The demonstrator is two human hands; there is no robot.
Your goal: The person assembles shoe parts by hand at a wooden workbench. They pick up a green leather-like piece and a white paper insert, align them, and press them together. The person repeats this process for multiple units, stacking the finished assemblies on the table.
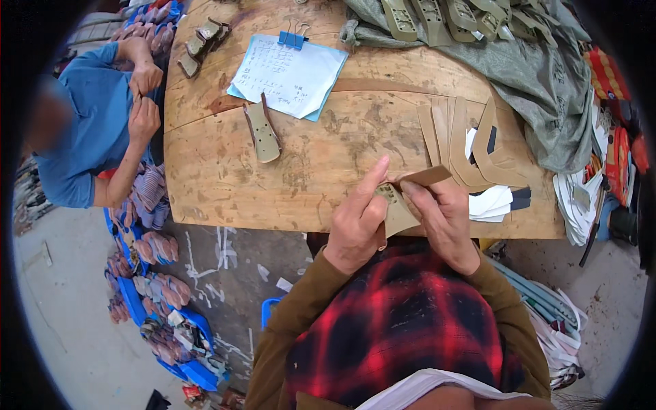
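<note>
My left hand (359,222) grips an olive shoe piece (400,213) with small holes near its top, its index finger pointing up and away. My right hand (442,217) pinches a tan strip (427,176) against the top edge of that piece; the strip's free end sticks out to the right. Both hands are at the table's near edge, close to my body. Farther left on the table lies another olive shoe piece (262,133) with holes and raised sides. Right of my hands, several tan curved strips (459,147) are fanned out.
White strips (488,205) and dark ones lie at the table's near right. Paper sheets with a blue binder clip (292,39) lie at the back. Olive shoe pieces (432,19) rest on a green sack (478,65). A co-worker in blue (89,130) sits left, beside blue bins (198,328).
</note>
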